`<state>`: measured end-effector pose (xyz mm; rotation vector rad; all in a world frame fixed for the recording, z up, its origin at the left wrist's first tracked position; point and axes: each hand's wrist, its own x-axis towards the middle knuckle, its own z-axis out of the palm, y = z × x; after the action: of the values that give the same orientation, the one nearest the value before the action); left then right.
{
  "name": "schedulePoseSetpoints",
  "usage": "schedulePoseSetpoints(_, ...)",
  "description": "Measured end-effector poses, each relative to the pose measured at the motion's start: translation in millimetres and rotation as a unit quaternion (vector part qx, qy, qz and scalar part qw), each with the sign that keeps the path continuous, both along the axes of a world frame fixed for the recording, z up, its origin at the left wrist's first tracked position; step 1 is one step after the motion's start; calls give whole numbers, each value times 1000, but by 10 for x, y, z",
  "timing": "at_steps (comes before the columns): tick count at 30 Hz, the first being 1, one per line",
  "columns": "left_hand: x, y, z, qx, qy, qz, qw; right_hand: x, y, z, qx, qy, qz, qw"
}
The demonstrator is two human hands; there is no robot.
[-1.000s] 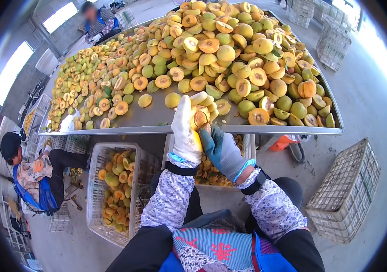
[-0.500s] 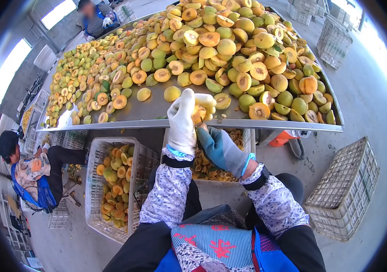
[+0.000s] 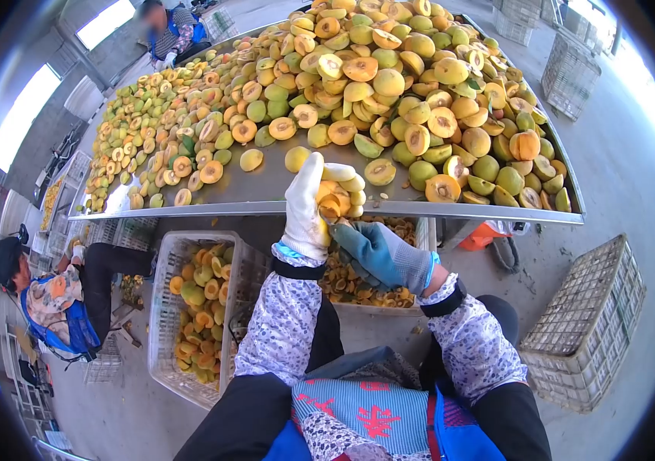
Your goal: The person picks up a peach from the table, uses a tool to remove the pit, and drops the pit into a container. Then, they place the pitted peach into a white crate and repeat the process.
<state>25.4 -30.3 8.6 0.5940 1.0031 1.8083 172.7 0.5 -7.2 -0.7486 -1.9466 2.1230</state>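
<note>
1. Left hand (image 3: 304, 211), white glove: fingers curled around a piece of fruit (image 3: 334, 201), orange flesh showing; grip firm and narrow.
2. Location of that fruit: in the left palm, just above the near edge of the metal table (image 3: 262, 184).
3. Right hand (image 3: 380, 252), blue-grey glove: fingers bent, fingertips close beside the held fruit (contact cannot be confirmed); whether they pinch anything cannot be told.
4. Table load: a heap of fruit (image 3: 420, 100), many pieces halved, highest toward the far side.
5. Below the hands: a crate (image 3: 428, 235) containing cut pieces, partly under the table.
6. To its left: a white crate (image 3: 160, 330) containing fruit.
7. Co-workers: one seated person (image 3: 51, 296) at left; another person (image 3: 170, 34) beyond the table.
</note>
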Motion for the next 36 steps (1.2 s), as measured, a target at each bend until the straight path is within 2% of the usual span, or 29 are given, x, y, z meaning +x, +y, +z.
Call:
schedulePoseSetpoints(2, -32, -39, -36, 3, -20, -6, 1000, -33, -25, -100, 60, 32, -22, 997)
schedulePoseSetpoints(5, -149, -18, -6, 32, -121, 13, 992, 120, -3, 145, -124, -72, 74, 987)
schedulePoseSetpoints(6, -222, 3, -31, 57, -103, 39, 992, 99, -26, 2, -41, -50, 30, 997)
schedulePoseSetpoints(8, -420, -38, -4, 107, -183, 61, 975, 30, -57, -403, 126, -7, -56, 990)
schedulePoseSetpoints(9, -538, -141, 36, 100, -152, 97, 978, 127, -20, -354, 268, -44, -69, 960)
schedulePoseSetpoints(10, -675, -274, 101, 93, -119, 132, 980, 188, 7, -313, 291, -74, -63, 952)
schedulePoseSetpoints(12, -906, -648, 297, -16, -3, 211, 977, 268, 53, -243, 337, -132, -49, 931)
schedulePoseSetpoints(13, -1095, -834, 341, -146, 123, 217, 957, 292, 59, -219, 359, -132, -50, 923)
schedulePoseSetpoints(14, -1275, -976, 366, -270, 246, 214, 906, 292, 69, -161, 355, -125, -47, 925)
schedulePoseSetpoints(15, -1342, -1059, 383, -381, 465, 226, 767, 281, 55, -107, 349, -119, -46, 928)
schedulePoseSetpoints(16, -1379, -1125, 364, -464, 645, 221, 566, 263, 16, -92, 340, -114, -41, 933)
schedulePoseSetpoints(17, -1404, -1138, 324, -481, 634, 219, 564, 200, 3, -194, 341, -100, -40, 934)
schedulePoseSetpoints(18, -1388, -1062, 261, -399, 674, 268, 562, 155, -9, -173, 340, -102, -34, 934)
schedulePoseSetpoints(20, -1181, -674, 326, -286, 632, 253, 674, 81, -34, -124, 339, -108, -19, 934)
schedulePoseSetpoints(22, -1142, -158, 170, -250, 612, 187, 727, 61, -33, -219, 331, -78, -30, 940)
schedulePoseSetpoints(24, -1021, 295, 88, -260, 675, 134, 677, 55, -20, -256, 332, -67, -45, 940)
schedulePoseSetpoints(26, -1104, 636, -128, -366, 688, 3, 627, 78, 8, -251, 341, -81, -57, 935)
schedulePoseSetpoints(27, -1084, 689, -130, -337, 750, 32, 569, 98, 11, -228, 328, -51, -85, 939)
schedulePoseSetpoints(28, -1148, 719, -74, -320, 755, -1, 572, 107, 5, -188, 314, -22, -112, 942)
schedulePoseSetpoints(30, -1141, 660, -13, -316, 633, -2, 707, 90, 4, -164, 288, 28, -159, 944)
schedulePoseSetpoints(31, -1096, 592, 24, -209, 414, -35, 885, 56, 34, -156, 276, 48, -180, 943)
schedulePoseSetpoints(32, -1058, 472, 72, -187, 273, -52, 942, 18, 54, -152, 265, 68, -200, 941)
schedulePoseSetpoints(34, -809, 231, 171, 13, 97, -117, 988, -87, 62, -164, 225, 105, -223, 943)
schedulePoseSetpoints(36, -552, 121, 177, 50, -31, -137, 989, -175, 58, -201, 196, 127, -234, 944)
